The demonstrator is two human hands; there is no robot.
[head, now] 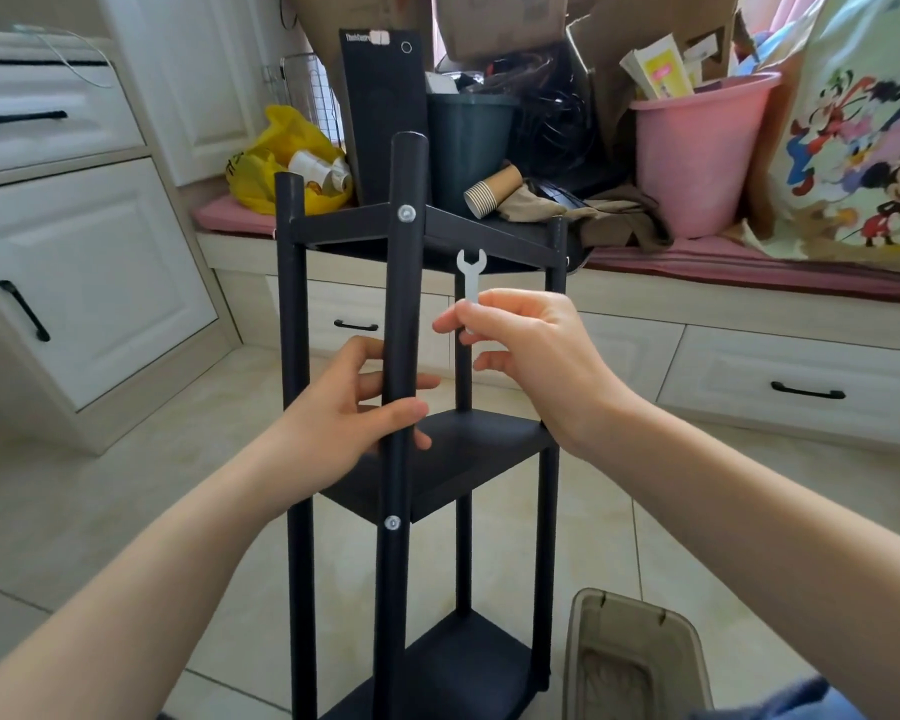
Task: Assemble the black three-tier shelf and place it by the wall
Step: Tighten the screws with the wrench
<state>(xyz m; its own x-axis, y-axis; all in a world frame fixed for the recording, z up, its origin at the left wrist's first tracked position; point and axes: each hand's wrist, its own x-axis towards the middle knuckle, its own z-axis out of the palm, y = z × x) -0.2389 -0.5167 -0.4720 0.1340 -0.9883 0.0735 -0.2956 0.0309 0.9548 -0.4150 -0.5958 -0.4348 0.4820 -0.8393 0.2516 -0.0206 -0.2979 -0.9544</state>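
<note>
L hand (pixel 357 413) grips shelf (pixel 453 459) front post; R hand (pixel 520 345) pinches white wrench (pixel 470 278); pink bucket (pixel 697 153), paper cups (pixel 492 192) behind shelf; tan bin (pixel 635 662) beside its base.

The black three-tier shelf (pixel 468 459) is being held upright on the floor, four round posts being joined by three flat black tiers. The front post (pixel 404 283) is being gripped by the left hand (pixel 344 413) just above the middle tier (pixel 489 439). Two silver bolts are being shown on the front post: the upper bolt (pixel 407 213) at the top tier (pixel 484 231), the lower bolt (pixel 392 522) at the middle tier. The bottom tier (pixel 463 662) is being cut off by the frame edge at the foot of the front post. A small white wrench (pixel 470 275) is being pinched upright by the right hand (pixel 531 350), just right of the front post, open end upward, possibly apart from the shelf.
</note>
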